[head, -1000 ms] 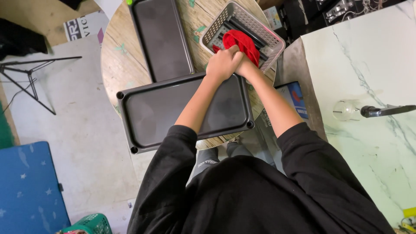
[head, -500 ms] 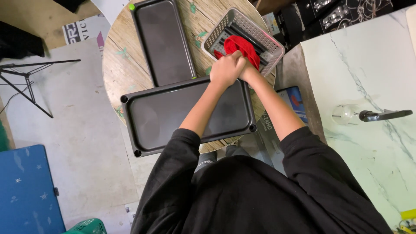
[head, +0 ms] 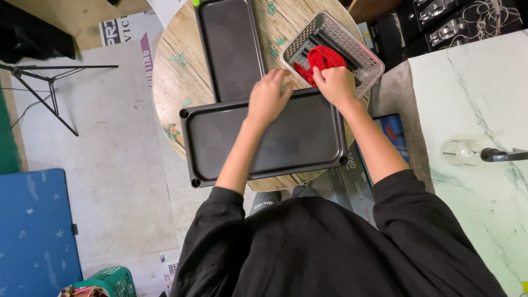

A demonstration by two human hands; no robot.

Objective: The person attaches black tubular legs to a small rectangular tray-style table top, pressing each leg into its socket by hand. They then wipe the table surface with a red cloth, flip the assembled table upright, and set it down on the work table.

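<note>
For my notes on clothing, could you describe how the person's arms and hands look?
Both arms wear loose black long sleeves, pushed up toward the elbows, so the forearms are bare. The left hand and right hand are bare too: no gloves, and no rings, watch or bracelet show. The sleeves are plain, with no visible markings.

Left hand (head: 268,96) now off red cloth (head: 324,59)

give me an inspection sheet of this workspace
surface: round wooden table, printed motifs
job's things: grey basket holding red cloth; near tray and far tray, both dark and bare
clutter: nothing seen on table
grips: right hand on red cloth at basket; left hand open over near tray's far edge
cables: nothing seen
surroundings: marble counter with glass; tripod; blue mat; green basket
</note>
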